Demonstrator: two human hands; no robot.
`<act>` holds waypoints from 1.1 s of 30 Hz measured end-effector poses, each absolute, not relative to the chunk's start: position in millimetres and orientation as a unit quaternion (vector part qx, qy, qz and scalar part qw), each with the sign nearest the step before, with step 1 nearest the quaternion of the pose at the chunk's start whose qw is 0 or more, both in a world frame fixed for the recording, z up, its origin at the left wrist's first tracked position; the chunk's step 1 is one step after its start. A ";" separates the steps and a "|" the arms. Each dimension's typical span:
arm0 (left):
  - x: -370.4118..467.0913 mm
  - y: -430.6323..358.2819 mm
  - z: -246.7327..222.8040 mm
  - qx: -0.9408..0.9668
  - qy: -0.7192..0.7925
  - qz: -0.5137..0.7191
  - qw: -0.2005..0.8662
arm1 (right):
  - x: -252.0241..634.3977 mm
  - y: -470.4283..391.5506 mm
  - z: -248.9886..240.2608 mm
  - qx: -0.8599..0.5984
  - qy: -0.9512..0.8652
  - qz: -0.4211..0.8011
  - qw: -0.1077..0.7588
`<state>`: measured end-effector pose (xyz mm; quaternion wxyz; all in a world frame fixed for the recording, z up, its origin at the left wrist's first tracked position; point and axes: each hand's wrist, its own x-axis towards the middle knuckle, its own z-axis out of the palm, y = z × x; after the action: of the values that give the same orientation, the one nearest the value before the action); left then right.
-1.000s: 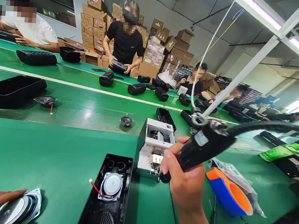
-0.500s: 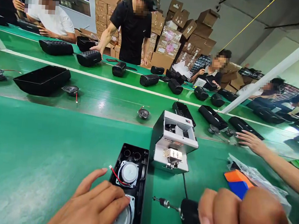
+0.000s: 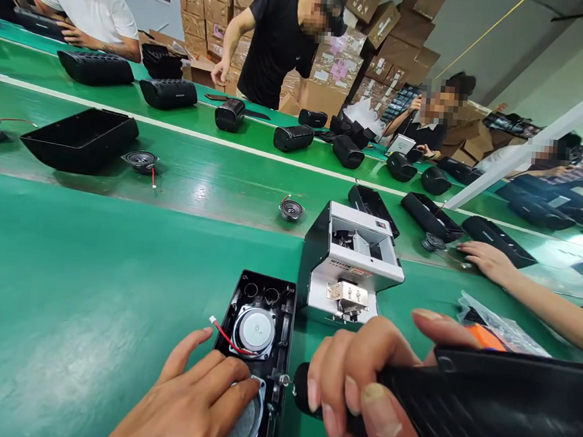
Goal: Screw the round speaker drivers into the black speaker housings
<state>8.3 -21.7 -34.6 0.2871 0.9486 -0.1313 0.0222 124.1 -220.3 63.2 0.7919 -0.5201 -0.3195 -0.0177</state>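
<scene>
A long black speaker housing [image 3: 285, 331] lies open on the green table, with two round speakers set in it. The upper speaker [image 3: 256, 329] has a red wire with a white plug. My left hand [image 3: 199, 398] rests with spread fingers on the lower speaker [image 3: 244, 425], partly covering it. My right hand [image 3: 364, 383] is wrapped round a black electric screwdriver [image 3: 488, 405]. Its metal tip points left, over the housing's right edge beside the lower speaker. Behind the housing stands a white and black screw feeder [image 3: 353, 266].
Loose speakers [image 3: 291, 209] and black housings [image 3: 80, 138] stand on the green conveyor [image 3: 197, 202]. Another person's hand [image 3: 488, 262] reaches in at the right, near a plastic bag [image 3: 503, 326]. Several people work across the line, before stacked cartons [image 3: 206, 13].
My right hand and the screwdriver have moved left, bringing the tip to the housing's right edge. My left hand stays on the lower speaker. The view has shifted slightly, and the person in black leans further right.
</scene>
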 end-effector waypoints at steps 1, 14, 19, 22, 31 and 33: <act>8.7 -21.3 -34.2 0.948 -0.129 0.018 0.290 | 123.0 -217.4 62.0 -0.526 -0.297 -0.023 0.797; 6.1 -27.8 -15.3 0.953 -0.138 0.135 0.234 | 114.7 -203.3 49.6 -0.549 -0.270 0.004 0.791; 4.5 -24.3 -23.2 0.951 -0.139 0.086 0.261 | 104.3 -201.1 54.3 -0.567 -0.176 0.028 0.805; 4.8 -25.8 -20.3 0.950 -0.139 0.110 0.256 | 112.8 -204.2 50.2 -0.549 -0.250 0.015 0.797; 5.3 -26.0 -16.4 0.950 -0.145 0.116 0.253 | 115.5 -205.7 47.7 -0.548 -0.260 0.014 0.794; 4.8 -24.4 -19.5 0.947 -0.157 0.117 0.257 | 108.6 -203.2 52.2 -0.555 -0.214 0.033 0.803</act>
<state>4.8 -24.4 -19.5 0.2567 0.9465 -0.1567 0.1167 108.6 -203.2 52.2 0.8031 -0.5552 -0.2137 0.0329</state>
